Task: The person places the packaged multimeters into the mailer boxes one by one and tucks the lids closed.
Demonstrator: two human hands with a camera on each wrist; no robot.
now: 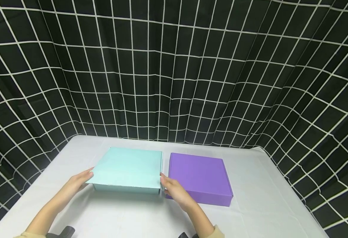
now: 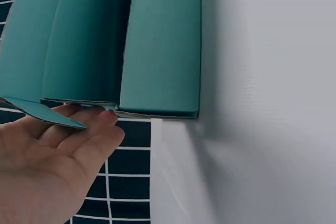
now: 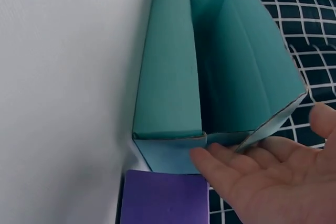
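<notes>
On the white table sits a light teal cardboard box (image 1: 129, 168), its lid tilted up a little along the front. The wrist views show a dark gap between the raised lid (image 2: 31, 40) and the front wall (image 3: 170, 72). My left hand (image 1: 80, 178) is at the lid's left front corner, with its fingers (image 2: 79, 135) extended by the side flap. At the opposite corner, my right hand (image 1: 174, 190) touches the box's side with relaxed fingers (image 3: 220, 169), thumb apart. The box's inside is mostly in shadow.
A closed purple box (image 1: 200, 177) lies just right of the teal one, close beside my right hand. Dark curtains (image 1: 168, 66) with a white grid surround the table (image 1: 269, 198) at the back and both sides.
</notes>
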